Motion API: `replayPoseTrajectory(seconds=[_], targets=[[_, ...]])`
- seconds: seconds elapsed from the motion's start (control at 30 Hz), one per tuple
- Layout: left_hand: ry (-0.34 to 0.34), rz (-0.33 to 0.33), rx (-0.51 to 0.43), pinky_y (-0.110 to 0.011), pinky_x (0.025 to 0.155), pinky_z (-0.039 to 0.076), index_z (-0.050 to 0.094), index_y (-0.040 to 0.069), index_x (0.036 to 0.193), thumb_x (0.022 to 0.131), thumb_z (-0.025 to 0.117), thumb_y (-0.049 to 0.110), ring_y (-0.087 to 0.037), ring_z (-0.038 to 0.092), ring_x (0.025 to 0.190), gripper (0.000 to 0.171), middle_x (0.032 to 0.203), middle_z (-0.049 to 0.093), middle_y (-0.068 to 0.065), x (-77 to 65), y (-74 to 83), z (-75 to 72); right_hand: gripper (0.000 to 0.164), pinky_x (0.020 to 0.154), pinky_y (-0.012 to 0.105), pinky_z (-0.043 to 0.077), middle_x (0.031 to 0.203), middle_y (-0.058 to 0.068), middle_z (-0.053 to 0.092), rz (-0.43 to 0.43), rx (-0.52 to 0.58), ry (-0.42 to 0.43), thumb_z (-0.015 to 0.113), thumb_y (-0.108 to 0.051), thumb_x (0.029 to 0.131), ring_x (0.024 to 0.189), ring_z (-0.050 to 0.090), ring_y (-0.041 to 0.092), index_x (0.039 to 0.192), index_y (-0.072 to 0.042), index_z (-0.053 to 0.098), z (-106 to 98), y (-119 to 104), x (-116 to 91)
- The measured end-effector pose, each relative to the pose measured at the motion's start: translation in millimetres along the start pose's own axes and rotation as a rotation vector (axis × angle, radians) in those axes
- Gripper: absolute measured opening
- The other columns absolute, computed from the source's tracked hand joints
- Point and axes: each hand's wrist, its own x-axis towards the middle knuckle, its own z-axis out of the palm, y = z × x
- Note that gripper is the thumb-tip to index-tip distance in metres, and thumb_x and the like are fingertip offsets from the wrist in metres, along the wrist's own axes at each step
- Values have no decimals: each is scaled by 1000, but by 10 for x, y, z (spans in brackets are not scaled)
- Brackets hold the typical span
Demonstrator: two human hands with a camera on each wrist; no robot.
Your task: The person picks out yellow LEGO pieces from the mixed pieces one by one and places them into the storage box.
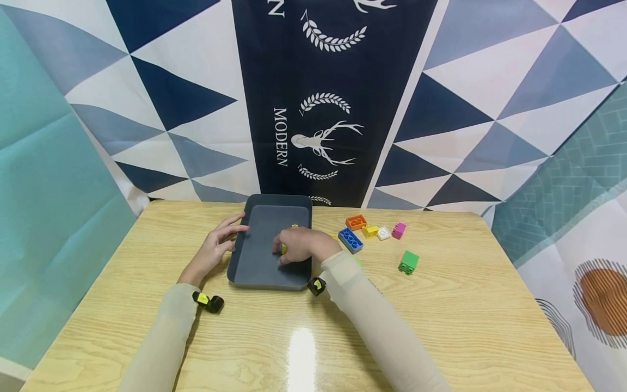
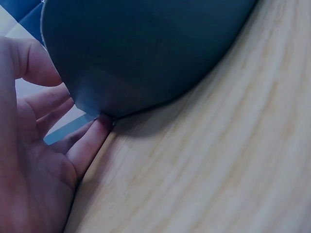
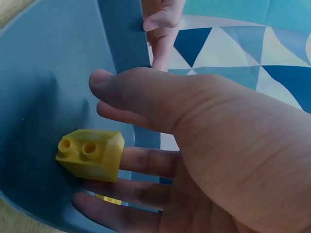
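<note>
"Head view, what do you list?"

"One dark tray (image 1: 253,256), left of centre. Left hand (image 1: 214,249) at its left wall; right hand (image 1: 297,244) within it, at a yellow brick (image 1: 283,249). Right of it, loose: orange brick (image 1: 356,222), blue brick (image 1: 350,240), pink brick (image 1: 399,231); nearer, green brick (image 1: 409,262)."

"Left wrist?"

"Left hand: fingers against the tray's outside, unclenched. Steadying, I judge."

"Right wrist?"

"Yellow brick, before extended fingers, thumb off it: I log no grasp. Whether it touches the tray floor, I can't tell."

"Step?"

"Depositing that brick, I judge; next calls for lifting the right hand clear without nudging it."
</note>
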Motion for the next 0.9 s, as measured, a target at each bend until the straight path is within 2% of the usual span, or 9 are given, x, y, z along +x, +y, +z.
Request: replayPoseTrajectory(seconds=[0.17,0.4,0.5,0.57,0.67,0.8,0.9], targets=[[-1,-6,2,-14,91,51,63,-17,146,102,44,-14,-12,46,159,49,184,31,-28,3,5,2,40,124,50,50,153,9,71,-4,8,-10,79,-33,106,143,61,28,144,-19,76,-24,4,-18],[-4,-3,10,-13,93,50,63,-17,146,102,45,-14,-43,38,166,48,183,31,-29,3,30,10,40,127,52,48,154,11,70,-19,23,-16,78,-31,107,147,59,30,144,-17,76,-27,6,-17],[-7,-1,7,-13,93,50,63,-18,146,102,45,-14,-52,33,165,48,183,31,-30,4,40,11,39,127,52,48,152,11,71,-27,20,-14,79,-31,106,147,59,31,142,-17,77,-28,7,-14],[-8,-4,3,-13,94,50,63,-18,146,102,45,-13,-53,32,166,48,183,30,-29,2,42,11,38,127,52,48,150,10,72,-32,18,-11,79,-31,106,146,58,31,141,-18,78,-36,7,-15],[-9,-9,2,-13,94,50,62,-17,147,103,44,-13,-46,36,166,48,184,30,-29,-2,45,11,37,124,52,49,146,8,74,-40,14,-4,80,-31,106,143,60,30,140,-18,78,-65,-4,-30],[-7,-19,2,-13,93,51,63,-17,147,103,44,-13,-35,41,165,49,184,30,-27,-7,44,6,39,120,50,52,128,5,80,-38,27,-10,79,-31,106,135,62,26,143,-19,77,-126,-23,-53],[-9,-17,0,-13,94,51,62,-17,147,103,44,-12,-37,40,165,48,184,30,-27,-9,44,6,41,121,51,51,129,6,81,-43,27,-15,78,-30,107,136,62,26,146,-18,75,-186,-38,-70]])
